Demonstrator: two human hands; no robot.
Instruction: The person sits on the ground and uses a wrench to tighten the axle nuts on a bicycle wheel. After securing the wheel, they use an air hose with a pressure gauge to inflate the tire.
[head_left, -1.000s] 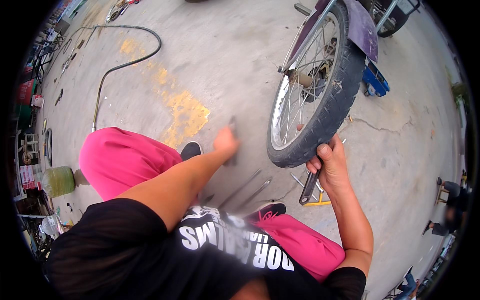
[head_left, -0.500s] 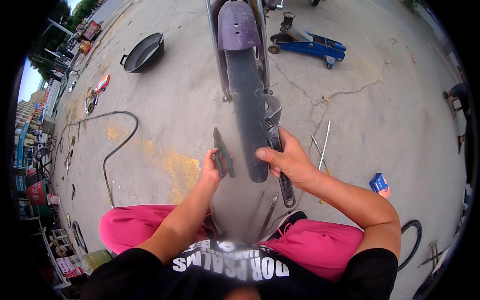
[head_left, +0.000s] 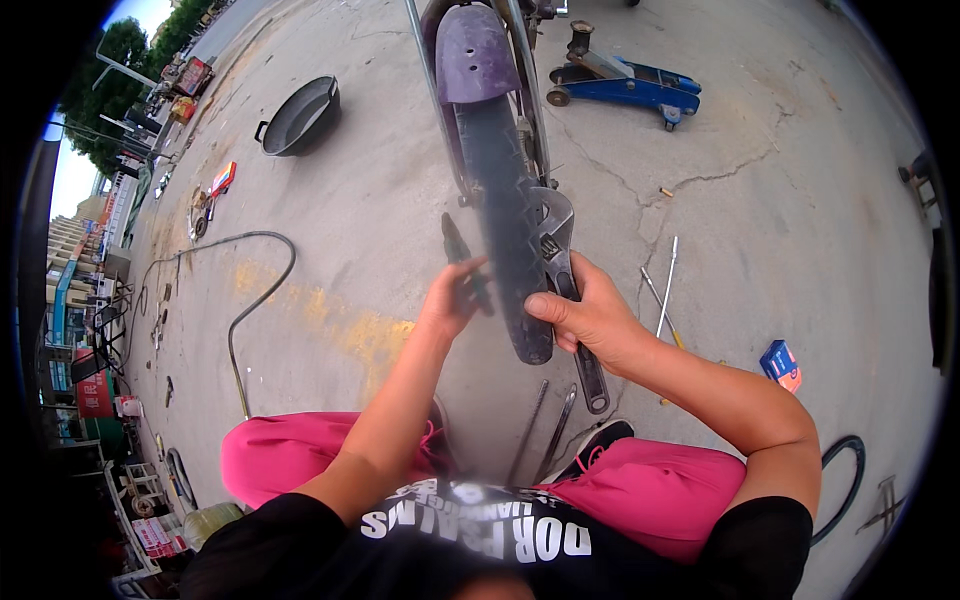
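Note:
A motorbike's front wheel with a black tyre (head_left: pixel 503 230) stands before me under a purple mudguard (head_left: pixel 478 60). My right hand (head_left: pixel 592 315) is closed around the handle of a large adjustable wrench (head_left: pixel 563 225), its thumb resting against the tyre. The wrench's jaws are up near the axle on the wheel's right side. On the wheel's left, my left hand (head_left: pixel 455 300) grips a pair of pliers (head_left: pixel 453 238), blurred by motion, with the tips pointing up toward the fork. The axle's left end is hard to make out.
A blue floor jack (head_left: pixel 640 92) sits at the far right, a black basin (head_left: pixel 302 118) at the far left. Long metal rods (head_left: pixel 668 287) and a small blue box (head_left: pixel 781 366) lie right. Two tyre levers (head_left: pixel 557 430) lie between my feet; a hose (head_left: pixel 290 262) curves left.
My left hand has moved up and right with the pliers, closer to the tyre. My right hand keeps its hold on the wrench. The whole view has shifted slightly.

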